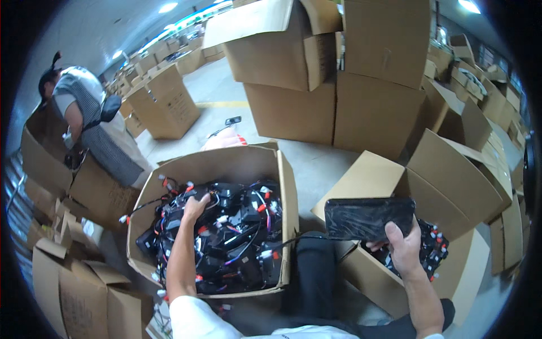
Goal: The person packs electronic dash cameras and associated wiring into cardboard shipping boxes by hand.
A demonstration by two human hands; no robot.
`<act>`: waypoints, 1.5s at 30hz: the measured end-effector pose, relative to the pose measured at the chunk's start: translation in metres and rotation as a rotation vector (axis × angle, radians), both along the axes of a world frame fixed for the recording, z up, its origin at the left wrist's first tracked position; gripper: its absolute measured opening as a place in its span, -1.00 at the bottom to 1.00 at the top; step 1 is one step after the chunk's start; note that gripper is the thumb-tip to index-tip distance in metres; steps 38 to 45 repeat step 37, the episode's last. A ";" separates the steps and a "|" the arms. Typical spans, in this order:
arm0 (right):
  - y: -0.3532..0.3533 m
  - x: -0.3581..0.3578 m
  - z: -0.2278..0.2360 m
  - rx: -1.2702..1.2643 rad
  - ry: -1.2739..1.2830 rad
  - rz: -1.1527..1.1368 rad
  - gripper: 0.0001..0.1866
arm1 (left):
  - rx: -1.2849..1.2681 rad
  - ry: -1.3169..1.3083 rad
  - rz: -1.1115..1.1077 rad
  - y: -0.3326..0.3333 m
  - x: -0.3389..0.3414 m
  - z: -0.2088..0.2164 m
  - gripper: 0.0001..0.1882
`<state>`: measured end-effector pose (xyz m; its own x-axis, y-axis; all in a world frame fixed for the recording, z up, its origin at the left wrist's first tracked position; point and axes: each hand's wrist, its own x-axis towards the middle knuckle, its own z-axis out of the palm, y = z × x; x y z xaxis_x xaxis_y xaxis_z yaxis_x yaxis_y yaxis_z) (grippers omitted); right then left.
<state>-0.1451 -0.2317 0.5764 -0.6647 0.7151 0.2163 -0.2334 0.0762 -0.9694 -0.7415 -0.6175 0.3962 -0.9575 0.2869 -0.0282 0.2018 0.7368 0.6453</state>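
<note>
My right hand (403, 246) grips a flat black film-wrapped pack (370, 217) by its right end, thumb on the near face. A black cable trails from the pack's lower left side. The pack is held up over the right carton (372, 270), which has similar black packs (433, 248) and connectors inside. My left hand (195, 208) is down in the left carton (289, 226), its fingers bent around a black pack there. That carton is heaped with black packs (231, 243), cables and red and white connectors. Part of what the left fingers touch is hidden.
Large cartons (291, 110) stand stacked ahead. Another person (93, 118) bends over a carton at the far left. Open cartons (84, 288) crowd the lower left, and more (497, 169) line the right. A small dark device (233, 120) lies on the floor ahead.
</note>
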 end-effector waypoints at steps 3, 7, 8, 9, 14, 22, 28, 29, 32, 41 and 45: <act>0.002 -0.004 0.019 -0.125 0.096 0.102 -0.43 | 0.121 -0.145 0.041 -0.025 0.019 0.042 -0.27; 0.003 0.006 0.010 0.163 0.108 0.014 -0.41 | 0.183 -0.486 0.076 0.011 0.077 0.098 -0.45; -0.004 0.009 0.016 0.235 0.074 0.050 -0.40 | 0.162 -0.312 0.011 0.006 0.095 0.114 -0.51; -0.012 0.010 0.024 0.306 0.044 0.091 -0.39 | 0.138 -0.138 -0.049 -0.006 0.112 0.128 -0.58; -0.024 0.017 0.053 1.040 0.305 -0.201 -0.20 | 0.532 -0.062 -0.268 0.134 0.294 0.257 -0.65; -0.014 0.122 0.065 1.406 0.389 -0.286 -0.35 | 0.958 -0.677 -0.658 0.228 0.513 0.291 -0.38; 0.066 0.235 0.088 1.284 0.403 -0.486 -0.26 | 0.855 -0.114 -0.772 0.317 0.580 0.298 -0.04; 0.069 0.241 0.096 1.079 0.499 -0.413 -0.21 | 0.931 0.182 -0.911 0.339 0.580 0.302 0.00; 0.087 0.261 0.065 0.783 0.493 -0.409 -0.17 | 1.217 -0.669 -0.993 0.392 0.623 0.282 -0.11; 0.143 0.323 0.052 1.228 0.292 -0.860 0.23 | 1.226 -0.606 -0.732 0.465 0.682 0.215 -0.50; 0.143 0.323 0.052 1.228 0.292 -0.860 0.23 | 1.226 -0.606 -0.732 0.465 0.682 0.215 -0.50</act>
